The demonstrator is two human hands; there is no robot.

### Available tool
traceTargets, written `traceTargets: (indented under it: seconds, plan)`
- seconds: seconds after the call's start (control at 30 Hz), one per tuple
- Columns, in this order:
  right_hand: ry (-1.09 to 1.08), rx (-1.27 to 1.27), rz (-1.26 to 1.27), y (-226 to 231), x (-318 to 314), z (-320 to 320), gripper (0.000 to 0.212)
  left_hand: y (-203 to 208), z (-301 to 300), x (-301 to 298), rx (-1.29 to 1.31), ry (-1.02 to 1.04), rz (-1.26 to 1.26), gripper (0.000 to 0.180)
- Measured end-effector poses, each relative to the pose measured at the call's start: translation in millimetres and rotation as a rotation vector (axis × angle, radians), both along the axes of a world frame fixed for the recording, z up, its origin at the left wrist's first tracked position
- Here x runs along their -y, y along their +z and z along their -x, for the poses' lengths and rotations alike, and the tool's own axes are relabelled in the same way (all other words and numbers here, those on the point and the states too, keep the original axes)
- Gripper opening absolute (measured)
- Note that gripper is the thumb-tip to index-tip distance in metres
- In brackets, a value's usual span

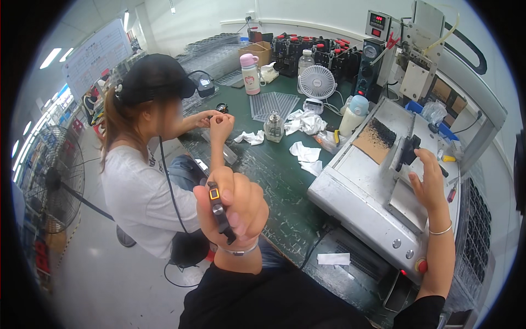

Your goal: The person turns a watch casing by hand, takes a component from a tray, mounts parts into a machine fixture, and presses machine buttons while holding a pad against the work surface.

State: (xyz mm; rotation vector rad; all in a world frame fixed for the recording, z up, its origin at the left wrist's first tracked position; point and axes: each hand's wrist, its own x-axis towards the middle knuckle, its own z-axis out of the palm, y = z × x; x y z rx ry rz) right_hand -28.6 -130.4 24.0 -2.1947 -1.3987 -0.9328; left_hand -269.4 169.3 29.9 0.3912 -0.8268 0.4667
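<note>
Raised in front of me, my left hand point(236, 204) is closed around a small black strap-like part point(220, 214) with a yellow-framed window and a round silver button. My right hand point(430, 181) is over the bench machine, thumb and fingers apart. Its fingertips are beside a black block point(408, 151) on the metal fixture point(408, 204); whether they touch it I cannot tell. Left of that fixture lies a brown cardboard sheet point(368, 145), partly covered by a heap of tiny black parts point(382, 131).
A co-worker point(148, 164) sits at left, both hands on a small item. The green table point(268, 181) carries crumpled tissues point(306, 122), a glass bottle point(274, 126), a small white fan point(318, 82) and a pink-lidded flask point(250, 74). A red button point(421, 266) is on the machine's front.
</note>
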Motion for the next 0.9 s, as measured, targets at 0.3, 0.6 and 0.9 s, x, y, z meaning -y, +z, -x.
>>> traceTargets:
  seconds: [0.3,0.6,0.9]
  plan:
    - [-0.024,-0.047,0.028,0.5,1.0,0.9,0.047,4.5,-1.0,-2.6,0.065,-0.333,0.101,0.031]
    - [-0.037,-0.06,0.035,-1.8,3.0,-0.7,0.047,1.7,-7.4,-4.4,0.113,-0.495,0.123,0.03]
    - [-0.036,-0.05,0.037,-2.1,3.4,-1.3,0.047,-2.3,-8.2,-3.9,0.184,-0.524,0.065,0.034]
